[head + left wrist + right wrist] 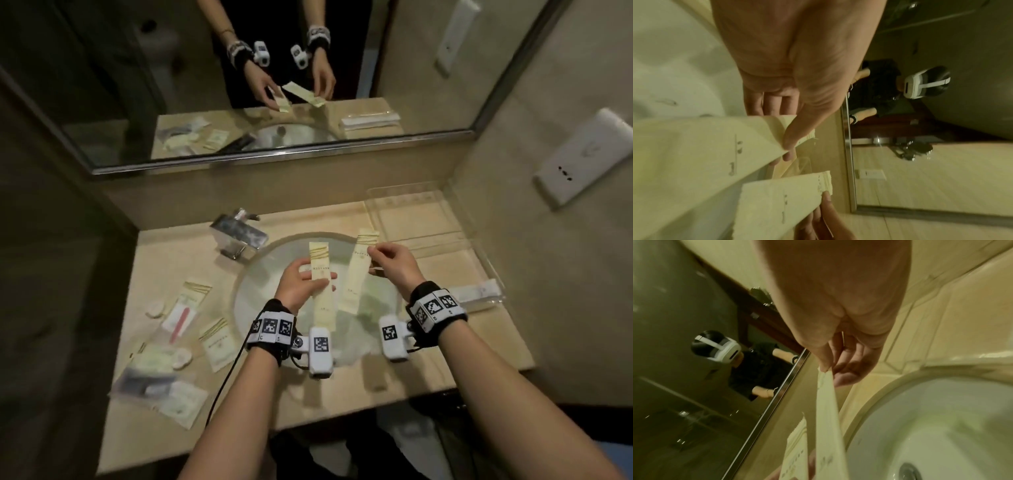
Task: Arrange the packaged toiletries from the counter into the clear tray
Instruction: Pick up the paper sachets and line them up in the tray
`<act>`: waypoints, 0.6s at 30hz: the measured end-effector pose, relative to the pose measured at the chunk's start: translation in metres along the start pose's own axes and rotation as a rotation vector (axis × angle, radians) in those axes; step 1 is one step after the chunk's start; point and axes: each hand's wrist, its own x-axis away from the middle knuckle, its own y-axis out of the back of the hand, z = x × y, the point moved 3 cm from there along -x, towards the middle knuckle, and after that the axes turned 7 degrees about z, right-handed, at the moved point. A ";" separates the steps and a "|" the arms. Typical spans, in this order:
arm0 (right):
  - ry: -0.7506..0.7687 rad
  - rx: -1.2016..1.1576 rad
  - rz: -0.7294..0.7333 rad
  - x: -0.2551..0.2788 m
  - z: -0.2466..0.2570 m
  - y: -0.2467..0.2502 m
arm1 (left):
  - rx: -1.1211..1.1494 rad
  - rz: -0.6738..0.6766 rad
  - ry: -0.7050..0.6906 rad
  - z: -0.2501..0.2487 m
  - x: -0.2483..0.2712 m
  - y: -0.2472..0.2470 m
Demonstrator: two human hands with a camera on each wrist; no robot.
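Over the sink, my left hand [305,279] holds a long cream packet [322,291] between thumb and fingers; the same packet [705,146] fills the left wrist view. My right hand [390,262] pinches the upper part of a second long cream packet [358,274], which hangs tilted beside the first; this packet [827,426] shows edge-on in the right wrist view. The clear tray [435,240] sits on the counter at the back right, and a white wrapped packet [476,293] lies along its near edge. More packaged toiletries [191,329] lie scattered on the counter at left.
A chrome faucet [239,234] stands behind the round white sink [376,301]. A mirror [260,85] runs along the back wall. White wall plates [585,157] are on the right wall. The counter's front edge [308,418] is close to my forearms.
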 end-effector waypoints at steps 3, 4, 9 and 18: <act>-0.057 -0.018 -0.059 -0.004 -0.020 0.048 | -0.043 0.035 0.028 0.002 -0.020 -0.040; -0.076 -0.025 -0.077 -0.006 -0.027 0.063 | -0.055 0.032 0.037 0.003 -0.028 -0.053; -0.217 -0.072 -0.205 -0.025 -0.070 0.141 | -0.108 0.007 0.072 0.007 -0.066 -0.110; -0.437 -0.119 -0.472 -0.067 -0.117 0.214 | -0.115 -0.121 0.082 0.015 -0.103 -0.149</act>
